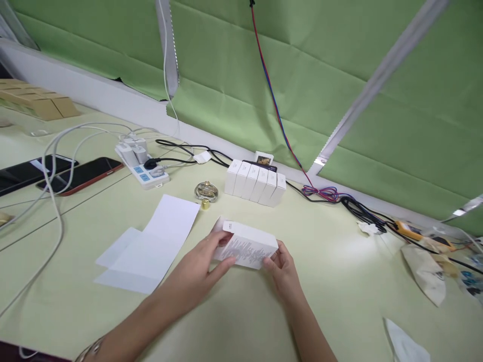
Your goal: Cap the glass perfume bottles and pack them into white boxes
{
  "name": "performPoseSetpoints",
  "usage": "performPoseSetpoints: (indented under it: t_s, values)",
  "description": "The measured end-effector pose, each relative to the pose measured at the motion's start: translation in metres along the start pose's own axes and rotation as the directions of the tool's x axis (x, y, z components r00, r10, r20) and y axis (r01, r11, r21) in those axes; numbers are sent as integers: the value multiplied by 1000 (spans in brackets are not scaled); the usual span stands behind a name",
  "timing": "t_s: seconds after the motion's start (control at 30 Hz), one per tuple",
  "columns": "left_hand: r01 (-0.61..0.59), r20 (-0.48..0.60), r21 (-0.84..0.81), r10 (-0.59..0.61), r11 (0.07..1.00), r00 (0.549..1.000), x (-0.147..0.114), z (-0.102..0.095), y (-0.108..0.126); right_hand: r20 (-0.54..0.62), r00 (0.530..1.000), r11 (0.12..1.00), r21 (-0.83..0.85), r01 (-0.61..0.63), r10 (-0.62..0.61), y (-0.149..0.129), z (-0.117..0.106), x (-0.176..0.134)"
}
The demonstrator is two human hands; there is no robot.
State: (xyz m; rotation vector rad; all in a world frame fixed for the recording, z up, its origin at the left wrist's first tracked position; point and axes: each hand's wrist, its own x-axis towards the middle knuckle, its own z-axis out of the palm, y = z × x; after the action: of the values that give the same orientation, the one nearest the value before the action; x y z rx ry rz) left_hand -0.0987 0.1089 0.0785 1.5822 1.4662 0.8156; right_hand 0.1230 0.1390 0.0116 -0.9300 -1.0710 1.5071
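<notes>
Between my two hands is a small white cardboard box (249, 246) with grey printed text on the side facing me. At its left end a flap stands open. My left hand (211, 256) grips that end, thumb on the printed side and fingertips partly hidden behind the flap. The right end is pinched by my right hand (281, 266), its thumb on the front edge. Behind the box stands a row of several similar white boxes (254, 183). To the left lie overlapping white paper sheets (158, 241). A shiny metal ring-shaped object (206, 191) with a gold-coloured piece sits beyond them.
A power strip (151, 176) with plugged-in chargers and white cables stands at back left, near two dark phones (85, 173). Brown cartons (37, 100) are at far left. Black cables (364, 211) run along the wall. A cloth bag (424, 269) and white paper (405, 342) lie right.
</notes>
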Motion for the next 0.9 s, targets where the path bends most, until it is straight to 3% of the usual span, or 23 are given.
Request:
performPoseSetpoints:
  t_s: [0.1, 0.17, 0.3, 0.37, 0.43, 0.53, 0.73, 0.9]
  values:
    - [10, 105, -102, 0, 995, 994, 27, 9, -1, 7, 999, 999, -6, 40, -40, -1, -3, -1]
    - [41, 257, -217, 17, 975, 966, 43, 7, -2, 13, 998, 998, -13, 54, -54, -3, -6, -1]
    - [205, 608, -445, 126, 872, 784, 59, 6, -3, 95, 995, 999, -48, 20, -15, -10, -13, -3]
    - [276, 670, -533, 200, 800, 715, 60, 12, -5, 135, 991, 998, -60, -7, 15, -12, -14, -3]
    - [320, 684, -602, 265, 731, 680, 58, 21, -8, 162, 986, 997, -65, -30, 40, -13, -15, -2]
    - [361, 673, -667, 318, 652, 668, 53, 31, -12, 195, 978, 996, -71, -56, 69, -15, -14, -2]
    - [394, 635, -711, 291, 583, 715, 48, 30, -16, 195, 977, 992, -102, -71, 90, -22, -8, -5]
    - [392, 625, -697, 241, 600, 742, 51, 28, -24, 17, 999, 984, -179, -24, 28, -17, -1, -5]
